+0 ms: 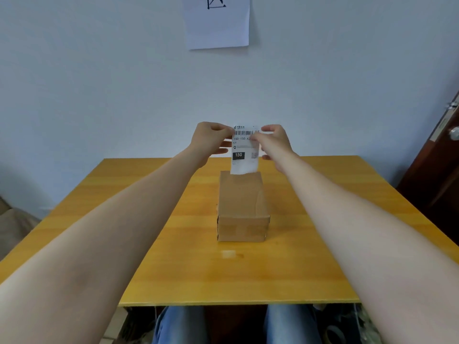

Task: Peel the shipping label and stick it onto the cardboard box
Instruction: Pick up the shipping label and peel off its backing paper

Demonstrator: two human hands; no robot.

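Left hand [211,140] and right hand [274,142], two in view, both pinched shut on one shipping label [244,150]: left at its top-left corner, right at its top-right edge. Label hangs upright in the air, print toward the camera, its lower edge just above the far end of the cardboard box [242,207]. One box, closed, contents not visible, sits lengthwise mid-worktop [173,269], well apart from all four edges. Open surface on both sides and in front of it. One paper sheet [217,23] on the wall behind. Door [437,175] at right.
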